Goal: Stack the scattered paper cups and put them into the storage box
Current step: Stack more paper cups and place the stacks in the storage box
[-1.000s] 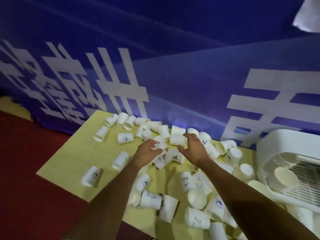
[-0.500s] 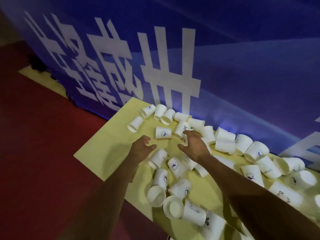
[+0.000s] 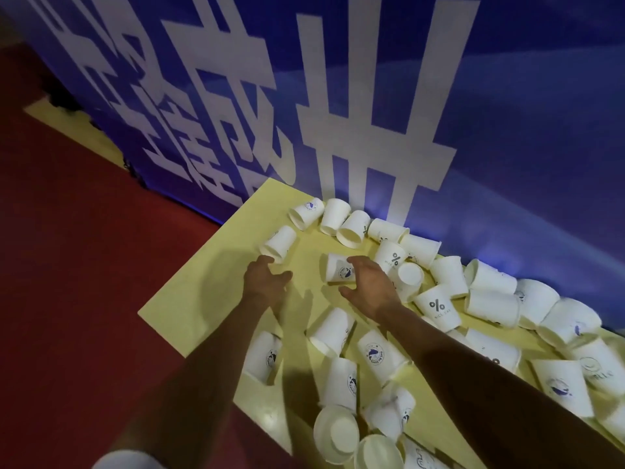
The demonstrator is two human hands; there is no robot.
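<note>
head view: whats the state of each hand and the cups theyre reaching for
left hand, open, fingertips at the plain cup
plain cup, on its side, not gripped
right hand, open, fingers spread over the logo cup
logo cup, on its side, not gripped
other cups, scattered, unstacked
storage box, not in view

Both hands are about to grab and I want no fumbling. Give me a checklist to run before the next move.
1. Left hand free: ok, open and holding nothing.
2. Right hand free: ok, open over the logo cup, not closed on it.
3. Lone cup by the left fingertips, on its side and apart from the others: ok. Contact: cannot tell.
4. Logo cup unobstructed: ok, nothing lies on it.
5. Storage box in sight: not ok, out of frame.
</note>
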